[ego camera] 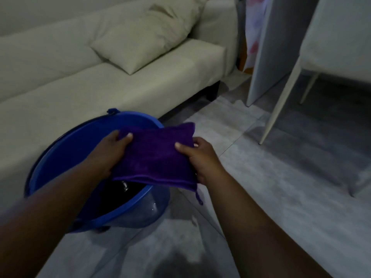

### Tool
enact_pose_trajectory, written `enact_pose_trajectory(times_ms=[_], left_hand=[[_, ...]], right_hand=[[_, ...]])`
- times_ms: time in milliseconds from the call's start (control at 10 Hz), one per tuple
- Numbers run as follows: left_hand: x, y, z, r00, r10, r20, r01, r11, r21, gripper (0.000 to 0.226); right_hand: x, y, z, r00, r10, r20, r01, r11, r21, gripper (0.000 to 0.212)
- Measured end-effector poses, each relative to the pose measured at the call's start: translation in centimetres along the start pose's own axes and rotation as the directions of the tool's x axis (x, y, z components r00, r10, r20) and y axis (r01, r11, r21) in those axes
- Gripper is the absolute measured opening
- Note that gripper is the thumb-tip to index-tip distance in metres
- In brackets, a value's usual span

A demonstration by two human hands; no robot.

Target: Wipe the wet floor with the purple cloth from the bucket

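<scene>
Looking from big things to small, the sofa (84, 93) sits right behind the bucket (66, 157). The grey floor (281, 187) spreads out to the right of the bucket and in front of it, with dark wet patches showing there. The blue bucket stands on the floor, close against the sofa, and it looks dark inside.

The purple cloth (156, 155) is folded flat and held up over the right side of the bucket's rim. It is not on the floor yet. Its long side runs from one hand to the other.

The left hand (112, 151) pinches the cloth's left edge, over the bucket. The right hand (198, 157) pinches the right edge, just past the bucket's rim. I think the right hand is nearer the wet floor, so the cloth should next go down and to the right of the bucket.
</scene>
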State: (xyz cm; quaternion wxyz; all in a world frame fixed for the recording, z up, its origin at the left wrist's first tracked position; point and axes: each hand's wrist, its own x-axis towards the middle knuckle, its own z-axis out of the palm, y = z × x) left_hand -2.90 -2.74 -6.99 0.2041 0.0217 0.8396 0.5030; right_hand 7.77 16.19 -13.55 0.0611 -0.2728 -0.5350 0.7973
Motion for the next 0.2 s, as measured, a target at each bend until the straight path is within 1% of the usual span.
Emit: enact_pose_trajectory(times_ms=[100,200], left_hand=[[1.3,-3.6,0.6,0.992,-0.118,-0.043,0.125,0.959,0.253,0.034],[1.7,-4.3,1.3,0.99,-0.143,-0.009,0.133,0.888,0.44,0.058]], right_hand=[[0.5,3.6,-0.2,0.993,0.054,-0.106,-0.059,0.997,-0.048,0.047],[-0.7,4.6,-1.0,0.979,0.009,-0.205,-0.059,0.969,-0.238,0.044]])
